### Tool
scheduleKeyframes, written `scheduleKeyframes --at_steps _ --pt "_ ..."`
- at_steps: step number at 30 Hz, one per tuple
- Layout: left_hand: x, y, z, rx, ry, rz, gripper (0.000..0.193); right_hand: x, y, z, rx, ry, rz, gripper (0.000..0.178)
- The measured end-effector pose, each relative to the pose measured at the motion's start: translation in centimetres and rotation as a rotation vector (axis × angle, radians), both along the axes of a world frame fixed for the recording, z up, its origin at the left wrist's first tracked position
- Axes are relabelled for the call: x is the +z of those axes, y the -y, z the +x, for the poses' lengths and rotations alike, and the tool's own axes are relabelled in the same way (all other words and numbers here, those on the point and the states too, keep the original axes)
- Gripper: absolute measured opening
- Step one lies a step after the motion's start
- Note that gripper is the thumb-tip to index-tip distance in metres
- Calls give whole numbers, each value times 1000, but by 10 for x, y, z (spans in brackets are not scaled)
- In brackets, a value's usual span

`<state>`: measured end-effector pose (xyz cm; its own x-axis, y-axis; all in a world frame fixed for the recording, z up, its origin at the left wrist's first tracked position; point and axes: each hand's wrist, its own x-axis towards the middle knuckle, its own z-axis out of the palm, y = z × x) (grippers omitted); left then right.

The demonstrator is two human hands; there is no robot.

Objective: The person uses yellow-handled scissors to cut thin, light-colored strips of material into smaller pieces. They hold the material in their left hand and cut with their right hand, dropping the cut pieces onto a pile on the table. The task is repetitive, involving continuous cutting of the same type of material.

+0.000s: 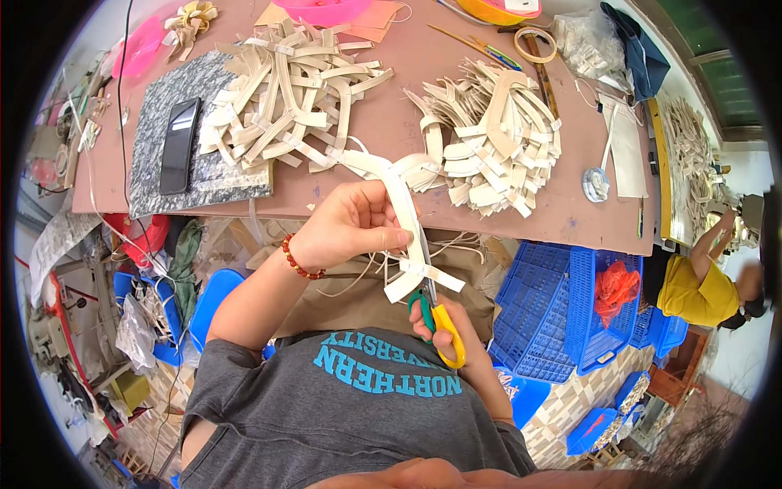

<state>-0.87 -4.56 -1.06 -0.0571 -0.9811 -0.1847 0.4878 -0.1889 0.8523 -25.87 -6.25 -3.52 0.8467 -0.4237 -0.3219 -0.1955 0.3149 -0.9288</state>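
Observation:
My left hand (352,226) pinches a cream fabric strip (397,191) between thumb and fingers, just past the table's near edge. The strip hangs down towards me, with a short crosspiece near its lower end. It appears to link back to more strips lying on the table. My right hand (466,319) grips scissors (456,346) with one yellow and one green handle. Their blades point up along the strip, close to the crosspiece; whether they touch the fabric is partly hidden. Beyond my hands lie a loose heap of cream strips (285,90) on the left and a denser heap (509,138) on the right.
A black phone (180,147) rests on a grey marbled board (232,186) at the table's left. Tape roll (535,46), pens and a plastic bag (588,49) lie at the far right. Blue crates (533,310) stand below the table, right. A person in yellow (700,287) works farther right.

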Motion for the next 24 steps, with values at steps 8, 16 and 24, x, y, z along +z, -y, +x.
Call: scheduleKeyframes --at_steps 8,16,24 --pt "3 -1 -4 14 27 40 26 -1 -1 3 -4 63 64 73" --pt "2 -1 -4 4 15 22 26 1 1 -4 -40 -34 108 55" --pt "2 1 -5 50 -36 49 30 -6 -1 -9 -52 -63 27 43"
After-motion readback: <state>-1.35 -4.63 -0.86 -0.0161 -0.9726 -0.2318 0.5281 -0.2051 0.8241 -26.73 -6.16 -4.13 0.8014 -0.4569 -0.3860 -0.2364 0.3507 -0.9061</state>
